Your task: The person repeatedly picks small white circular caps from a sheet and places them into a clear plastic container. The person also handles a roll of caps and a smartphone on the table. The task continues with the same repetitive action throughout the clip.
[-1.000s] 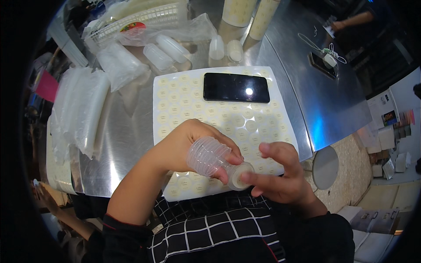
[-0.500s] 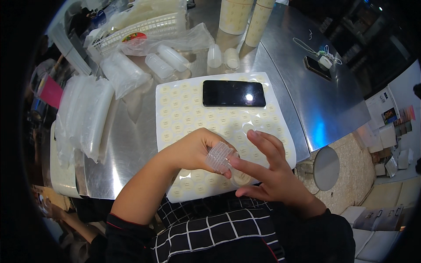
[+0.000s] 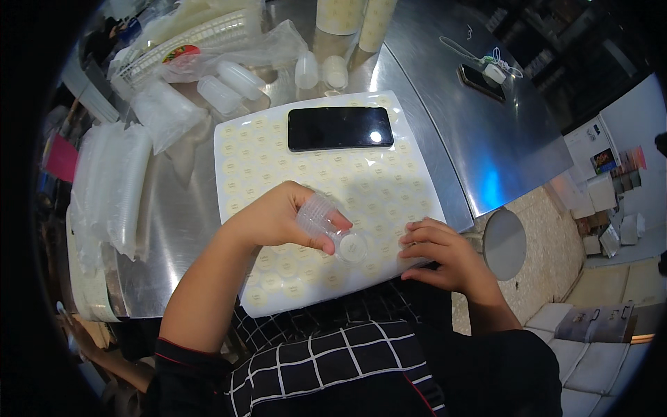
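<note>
My left hand is closed around a stack of small clear plastic lids. A pale round sticker shows on the end of the stack, which faces my right hand. Under both hands lies a white sheet of round cream stickers in rows. My right hand rests at the sheet's right edge near its lower corner. Its fingers are bent and a little apart, the thumb stands off from them, and I see nothing held. On the sheet's far part lies a black phone.
Plastic-wrapped stacks of clear lids lie on the steel table's left. Farther back are a bagged bundle, loose clear stacks, a white basket and sticker rolls. A second phone with cable lies right; a round stool stands below.
My right hand has moved away from the stack, to the right, down to the sheet's edge. The round sticker on the stack's end is now uncovered. The whole view has shifted slightly.
</note>
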`<state>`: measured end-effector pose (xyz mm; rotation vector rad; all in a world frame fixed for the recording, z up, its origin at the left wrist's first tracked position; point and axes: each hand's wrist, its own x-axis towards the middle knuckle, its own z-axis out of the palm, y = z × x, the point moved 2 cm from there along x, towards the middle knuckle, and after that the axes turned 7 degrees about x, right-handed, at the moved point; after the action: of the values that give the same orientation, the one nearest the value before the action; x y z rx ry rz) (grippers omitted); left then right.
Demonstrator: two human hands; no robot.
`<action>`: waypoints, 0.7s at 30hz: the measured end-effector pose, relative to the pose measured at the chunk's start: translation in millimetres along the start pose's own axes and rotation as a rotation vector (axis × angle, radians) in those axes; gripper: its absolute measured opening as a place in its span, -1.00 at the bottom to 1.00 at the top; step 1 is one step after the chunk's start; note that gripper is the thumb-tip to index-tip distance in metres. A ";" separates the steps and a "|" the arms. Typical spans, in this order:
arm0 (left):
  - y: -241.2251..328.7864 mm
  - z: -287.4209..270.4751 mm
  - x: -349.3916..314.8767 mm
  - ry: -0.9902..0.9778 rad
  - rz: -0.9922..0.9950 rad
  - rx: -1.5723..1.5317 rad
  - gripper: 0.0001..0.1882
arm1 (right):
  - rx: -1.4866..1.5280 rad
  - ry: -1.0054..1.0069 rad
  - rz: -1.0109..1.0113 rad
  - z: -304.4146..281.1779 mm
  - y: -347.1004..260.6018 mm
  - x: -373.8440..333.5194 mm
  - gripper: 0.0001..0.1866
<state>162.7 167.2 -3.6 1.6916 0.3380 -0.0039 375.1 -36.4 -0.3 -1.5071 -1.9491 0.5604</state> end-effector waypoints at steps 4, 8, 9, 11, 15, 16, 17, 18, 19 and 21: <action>-0.1 -1.1 0.7 0.008 -0.019 -0.050 -0.56 | -0.050 0.115 -0.063 11.9 9.3 -9.9 -0.69; -0.6 -2.0 1.0 0.022 -0.055 -0.037 -0.55 | -0.117 0.197 -0.158 18.2 12.6 -13.3 -0.74; -0.9 -2.0 1.0 0.025 -0.063 -0.019 -0.54 | -0.126 0.215 -0.168 18.5 12.5 -13.4 -0.77; -1.4 -1.4 0.7 0.017 -0.055 -0.035 -0.54 | -0.095 0.217 -0.139 18.0 12.6 -12.7 -0.79; -2.0 0.8 -0.4 0.002 0.002 -0.037 -0.55 | -0.014 0.216 -0.064 15.3 10.7 -10.1 -0.83; -2.2 1.4 -0.6 -0.006 0.009 -0.062 -0.55 | 0.000 0.207 -0.046 14.3 10.2 -9.5 -0.84; -2.4 2.0 -0.6 -0.009 0.011 -0.062 -0.55 | 0.014 0.199 -0.029 13.5 9.7 -8.8 -0.84; -2.6 2.5 -0.7 -0.011 0.007 -0.039 -0.55 | 0.026 0.191 -0.005 12.4 9.5 -8.4 -0.85; -2.2 2.5 -0.8 -0.015 0.023 -0.042 -0.55 | 0.036 0.191 -0.001 12.1 8.7 -7.9 -0.83; -1.4 2.7 -0.8 -0.010 0.045 0.022 -0.55 | 0.051 0.192 0.018 11.1 8.1 -7.8 -0.80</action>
<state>162.1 164.5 -5.2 1.7204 0.2929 0.0169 374.6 -41.4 -15.3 -1.4907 -1.7636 0.4528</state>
